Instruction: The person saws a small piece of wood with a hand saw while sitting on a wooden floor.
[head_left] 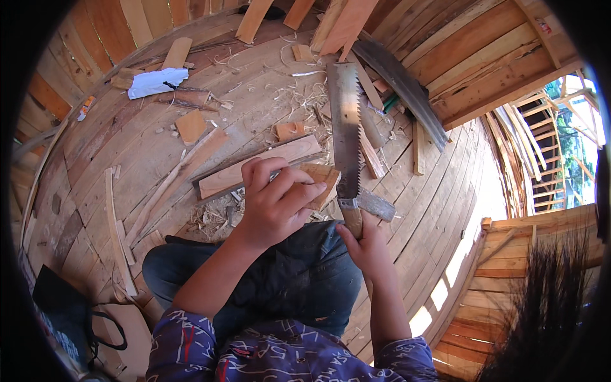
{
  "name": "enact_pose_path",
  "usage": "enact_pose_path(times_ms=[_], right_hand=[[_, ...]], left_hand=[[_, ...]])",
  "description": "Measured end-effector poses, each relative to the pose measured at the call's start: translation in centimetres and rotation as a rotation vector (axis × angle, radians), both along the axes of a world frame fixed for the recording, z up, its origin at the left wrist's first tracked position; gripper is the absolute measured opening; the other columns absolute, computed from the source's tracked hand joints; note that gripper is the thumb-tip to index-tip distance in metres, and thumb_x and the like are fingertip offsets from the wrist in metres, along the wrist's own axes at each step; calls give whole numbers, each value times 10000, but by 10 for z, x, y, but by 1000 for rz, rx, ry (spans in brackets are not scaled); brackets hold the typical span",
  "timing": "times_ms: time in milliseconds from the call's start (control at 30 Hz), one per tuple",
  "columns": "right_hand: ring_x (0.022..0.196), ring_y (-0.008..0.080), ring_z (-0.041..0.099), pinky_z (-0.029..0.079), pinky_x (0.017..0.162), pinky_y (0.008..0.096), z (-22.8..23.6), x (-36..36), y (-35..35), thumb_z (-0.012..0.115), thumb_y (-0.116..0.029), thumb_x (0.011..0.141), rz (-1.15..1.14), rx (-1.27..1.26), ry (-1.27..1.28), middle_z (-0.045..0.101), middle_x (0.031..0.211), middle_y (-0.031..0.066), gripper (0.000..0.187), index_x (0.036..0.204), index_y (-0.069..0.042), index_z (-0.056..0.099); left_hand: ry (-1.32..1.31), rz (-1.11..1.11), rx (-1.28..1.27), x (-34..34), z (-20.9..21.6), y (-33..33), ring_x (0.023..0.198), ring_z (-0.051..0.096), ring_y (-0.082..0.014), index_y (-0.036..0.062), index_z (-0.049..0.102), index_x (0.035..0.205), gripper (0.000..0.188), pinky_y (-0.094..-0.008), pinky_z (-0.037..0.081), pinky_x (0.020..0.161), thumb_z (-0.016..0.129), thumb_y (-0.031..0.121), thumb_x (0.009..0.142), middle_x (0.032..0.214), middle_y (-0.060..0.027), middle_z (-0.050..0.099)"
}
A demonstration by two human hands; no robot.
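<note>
My left hand (275, 198) is closed around a small wooden block (326, 180), raised above my lap. My right hand (370, 249) grips a handsaw by its wooden handle (349, 218). The long metal saw blade (346, 127) points away from me, its teeth facing right. The block's right end is close beside the blade's lower part; whether they touch, I cannot tell. Beyond my left hand lies a pale plank (261, 165) on the floor. A short greyish wood piece (378, 205) shows behind the saw's handle end.
Shavings (305, 99) and offcuts litter the plank floor. A white cloth or bag (158, 83) lies at far left, and long strips (119, 235) lie nearer. A dark curved board (404, 89) rests at far right. A dark bag (63, 312) sits at lower left.
</note>
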State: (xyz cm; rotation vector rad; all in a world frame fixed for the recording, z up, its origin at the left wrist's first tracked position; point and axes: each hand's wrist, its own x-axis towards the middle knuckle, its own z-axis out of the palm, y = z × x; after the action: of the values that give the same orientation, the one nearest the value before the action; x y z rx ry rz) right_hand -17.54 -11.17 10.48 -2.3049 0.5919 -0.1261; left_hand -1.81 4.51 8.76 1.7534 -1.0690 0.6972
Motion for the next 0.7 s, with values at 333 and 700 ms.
enact_pose_path(times_ms=[333,700], right_hand=[[551,210,544,442,548,355,20,-75,12,708,-215,897,183,293,38,580,634,117,299,1087,-8,607],[671,433,610,462,578,498,27,-84,28,686,-325,887,136,-123,70,608,669,218,331,892,-32,533]], left_hand=[[-69,-158,166,-63,25,48,911,594,-186,156,736,949,393,-375,363,823,779,86,564,901,40,651],[195,-143,298,-74,38,58,698,611,-206,93,738,923,280,-323,401,730,796,33,656,765,-34,670]])
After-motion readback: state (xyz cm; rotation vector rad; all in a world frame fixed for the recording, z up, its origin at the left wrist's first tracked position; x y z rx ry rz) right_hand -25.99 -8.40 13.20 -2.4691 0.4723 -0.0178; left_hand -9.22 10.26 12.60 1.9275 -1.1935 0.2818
